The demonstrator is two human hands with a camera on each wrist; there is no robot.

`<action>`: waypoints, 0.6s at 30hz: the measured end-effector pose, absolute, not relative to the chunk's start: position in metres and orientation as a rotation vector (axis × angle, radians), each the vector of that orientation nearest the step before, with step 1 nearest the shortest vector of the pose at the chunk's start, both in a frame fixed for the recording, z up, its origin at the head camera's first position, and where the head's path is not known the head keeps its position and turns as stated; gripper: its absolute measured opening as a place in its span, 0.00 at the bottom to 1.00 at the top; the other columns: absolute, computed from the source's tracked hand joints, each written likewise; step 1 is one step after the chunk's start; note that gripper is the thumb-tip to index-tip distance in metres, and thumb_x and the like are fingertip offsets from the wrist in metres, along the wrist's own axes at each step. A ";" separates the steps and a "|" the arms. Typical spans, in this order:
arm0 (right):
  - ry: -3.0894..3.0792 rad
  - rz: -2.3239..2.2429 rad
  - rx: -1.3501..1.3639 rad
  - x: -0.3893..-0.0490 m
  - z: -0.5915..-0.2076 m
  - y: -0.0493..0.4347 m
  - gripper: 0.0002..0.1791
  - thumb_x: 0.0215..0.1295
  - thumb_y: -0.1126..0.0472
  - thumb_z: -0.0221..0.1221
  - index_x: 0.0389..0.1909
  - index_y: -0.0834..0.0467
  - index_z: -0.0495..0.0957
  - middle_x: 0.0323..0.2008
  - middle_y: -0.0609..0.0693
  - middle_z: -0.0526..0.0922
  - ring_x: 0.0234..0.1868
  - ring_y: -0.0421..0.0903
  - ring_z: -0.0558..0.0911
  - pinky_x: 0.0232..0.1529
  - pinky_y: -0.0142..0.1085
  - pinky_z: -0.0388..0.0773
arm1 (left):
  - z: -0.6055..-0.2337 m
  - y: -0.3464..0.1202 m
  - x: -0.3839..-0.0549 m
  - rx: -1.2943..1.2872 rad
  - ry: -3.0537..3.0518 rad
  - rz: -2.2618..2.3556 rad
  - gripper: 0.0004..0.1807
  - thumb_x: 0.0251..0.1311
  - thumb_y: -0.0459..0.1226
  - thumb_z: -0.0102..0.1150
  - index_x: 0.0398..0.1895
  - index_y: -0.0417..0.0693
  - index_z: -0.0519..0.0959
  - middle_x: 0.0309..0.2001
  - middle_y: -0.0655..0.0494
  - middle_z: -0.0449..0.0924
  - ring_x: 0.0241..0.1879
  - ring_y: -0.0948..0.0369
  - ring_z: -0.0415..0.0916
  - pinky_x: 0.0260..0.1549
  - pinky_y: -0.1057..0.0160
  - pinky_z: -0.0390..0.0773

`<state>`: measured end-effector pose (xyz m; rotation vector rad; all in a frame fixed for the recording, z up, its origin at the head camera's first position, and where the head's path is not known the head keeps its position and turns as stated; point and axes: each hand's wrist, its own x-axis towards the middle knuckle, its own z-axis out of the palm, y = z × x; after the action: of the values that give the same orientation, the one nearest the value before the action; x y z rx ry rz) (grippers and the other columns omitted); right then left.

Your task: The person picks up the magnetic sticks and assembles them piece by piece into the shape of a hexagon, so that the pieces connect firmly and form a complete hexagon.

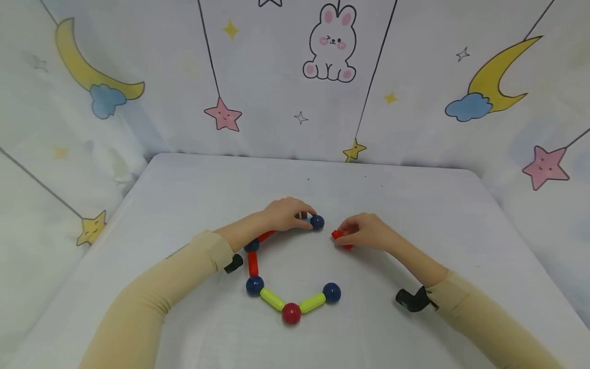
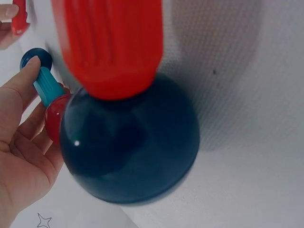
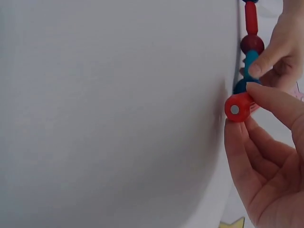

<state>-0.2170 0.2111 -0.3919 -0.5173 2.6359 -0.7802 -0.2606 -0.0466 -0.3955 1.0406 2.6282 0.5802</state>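
Note:
In the head view, a chain of magnetic rods and balls lies in an open ring on the white table. My left hand [image 1: 288, 214] pinches its far end, where a teal magnetic rod [image 2: 47, 85] meets a dark blue ball [image 1: 317, 222]. A dark red ball [image 3: 252, 44] joins that rod's other end and is hidden behind the hand in the head view. To the right, apart from the chain, my right hand [image 1: 366, 231] pinches a red magnetic rod [image 3: 237, 108] between thumb and fingers. Its silver magnet tip faces the right wrist camera.
Red rods [image 1: 253, 264] and dark blue balls [image 1: 255, 286] form the ring's left side. Yellow-green rods [image 1: 272, 299] meet a red ball [image 1: 291, 313] at the near side, ending in another dark blue ball [image 1: 332, 292]. A patterned cloth [image 1: 276, 133] hangs behind the table.

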 end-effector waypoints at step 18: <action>2.592 -0.771 -0.422 -0.232 -0.391 0.186 0.21 0.60 0.47 0.66 0.46 0.59 0.83 0.37 0.49 0.82 0.39 0.47 0.77 0.38 0.37 0.77 | -0.394 -0.046 -0.259 1.032 2.630 0.562 0.21 0.64 0.44 0.63 0.59 0.52 0.79 0.45 0.55 0.82 0.43 0.59 0.77 0.41 0.60 0.77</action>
<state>-0.2321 0.1860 -0.3912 -0.4220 2.5920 -0.7713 -0.2589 -0.0455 -0.3941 1.0317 2.6304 0.5624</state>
